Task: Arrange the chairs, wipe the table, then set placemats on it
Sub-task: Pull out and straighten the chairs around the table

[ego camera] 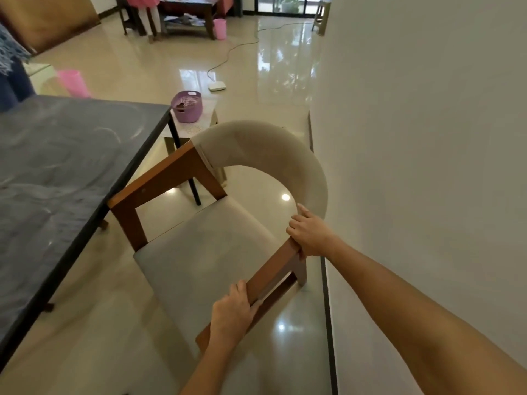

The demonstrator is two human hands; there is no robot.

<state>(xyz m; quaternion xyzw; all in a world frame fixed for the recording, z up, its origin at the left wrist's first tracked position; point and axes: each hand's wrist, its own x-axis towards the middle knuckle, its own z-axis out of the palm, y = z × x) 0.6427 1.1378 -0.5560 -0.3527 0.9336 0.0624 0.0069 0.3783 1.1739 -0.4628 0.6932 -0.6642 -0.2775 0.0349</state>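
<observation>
A wooden chair [205,252] with a grey seat and a curved cream backrest stands between the dark table [62,172] on the left and the white wall on the right. My left hand [231,312] grips the front end of the chair's near wooden armrest. My right hand [310,235] grips the same armrest at its rear end, where it meets the cream backrest. The chair's far armrest lies close to the table's edge. The tabletop shows pale smears.
A purple basket [186,106] sits on a small stool [194,129] beyond the table's corner. A pink bin [72,82] stands past the table, another pink bin [220,28] by a far coffee table. A white device [217,86] with a cable lies on the glossy floor.
</observation>
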